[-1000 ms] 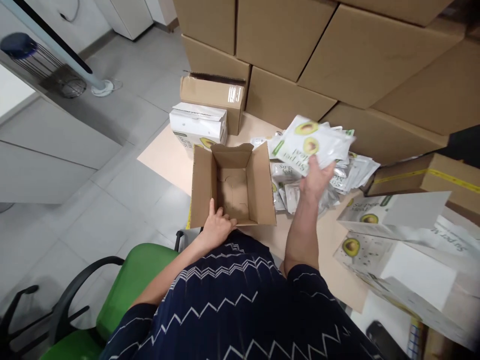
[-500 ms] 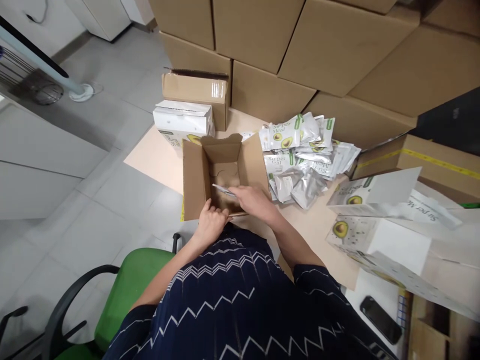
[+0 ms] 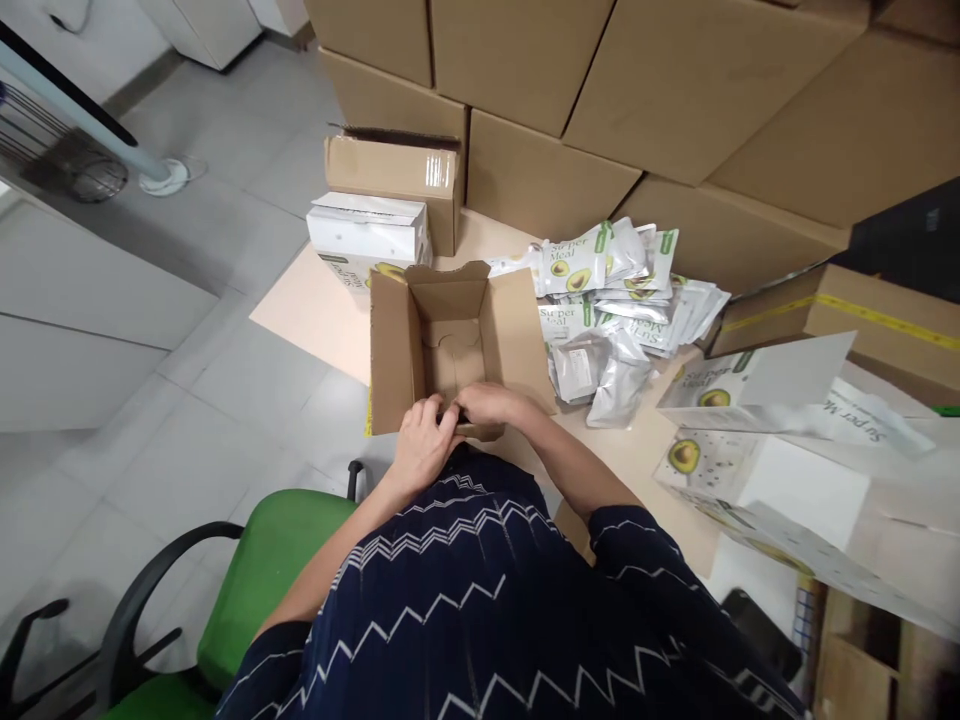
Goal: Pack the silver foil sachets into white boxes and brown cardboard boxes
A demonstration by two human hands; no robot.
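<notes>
An open brown cardboard box (image 3: 517,340) stands on the beige table in front of me. My left hand (image 3: 420,447) is closed over the box's near wall, fingers curled on its rim. My right hand (image 3: 491,403) meets it at the same rim, its fingers bent down inside the box. The near wall hides whatever they hold. The visible part of the box floor is bare cardboard. To the right of the box lies a pile of silver and white avocado-print sachets (image 3: 626,290).
Large cardboard cartons (image 3: 600,90) are stacked behind the table. Two white boxes (image 3: 367,232) and a small brown one (image 3: 390,175) stand at the far left. Flattened white avocado cartons (image 3: 757,395) lie to the right, with a black phone (image 3: 765,622) nearby. A green chair (image 3: 262,590) is under me.
My right hand carried a bunch of sachets from the pile into the box, then drew back to the near wall beside my left hand. The sachets are out of sight now.
</notes>
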